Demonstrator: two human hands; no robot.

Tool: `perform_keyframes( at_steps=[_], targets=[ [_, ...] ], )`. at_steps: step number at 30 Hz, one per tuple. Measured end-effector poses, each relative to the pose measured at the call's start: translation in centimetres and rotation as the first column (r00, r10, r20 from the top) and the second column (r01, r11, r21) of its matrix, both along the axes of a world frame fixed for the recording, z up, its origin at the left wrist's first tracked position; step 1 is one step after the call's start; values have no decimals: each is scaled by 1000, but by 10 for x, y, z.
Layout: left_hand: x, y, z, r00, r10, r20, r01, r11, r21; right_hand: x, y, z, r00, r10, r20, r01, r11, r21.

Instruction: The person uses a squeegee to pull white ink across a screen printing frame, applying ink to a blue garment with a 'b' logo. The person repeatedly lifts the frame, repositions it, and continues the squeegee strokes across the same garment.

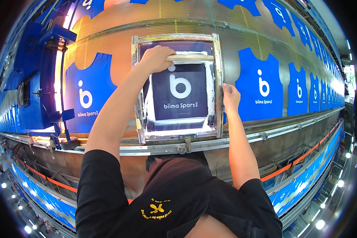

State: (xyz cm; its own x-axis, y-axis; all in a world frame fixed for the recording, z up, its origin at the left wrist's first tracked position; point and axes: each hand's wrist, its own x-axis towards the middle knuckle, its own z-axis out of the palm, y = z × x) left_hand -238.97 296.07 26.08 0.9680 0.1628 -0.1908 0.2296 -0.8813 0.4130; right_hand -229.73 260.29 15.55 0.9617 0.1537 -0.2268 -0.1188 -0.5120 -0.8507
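Note:
A screen printing frame (174,38) lies over the printing table in front of me. Its dark mesh carries a white letter-shaped design (180,87), bordered by smeared white ink (148,107). My left hand (158,59) reaches across the frame's far left and is closed over a squeegee (194,58) with a pale wooden handle, lying crosswise near the far end of the mesh. My right hand (231,97) is closed at the frame's right rail, its fingertips partly hidden. Whatever lies beneath the frame is covered by the mesh.
Blue printed shirt pieces lie on both sides, one to the left (90,87) and one to the right (261,85), with several farther along. A blue machine (31,75) with a glowing strip stands at left. A metal rail (261,137) runs along the table's near edge.

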Motion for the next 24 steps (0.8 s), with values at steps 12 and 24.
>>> perform_keyframes(
  at_steps=[12,24],
  targets=[
    [-221,-188,-33,993,-98,59,85,977,194,2,-9,3,992,56,116,-61,997,46],
    [-258,-218,46,999,-29,44,30,999,-23,-1,-12,37,977,151,148,-138,985,-99]
  ],
)
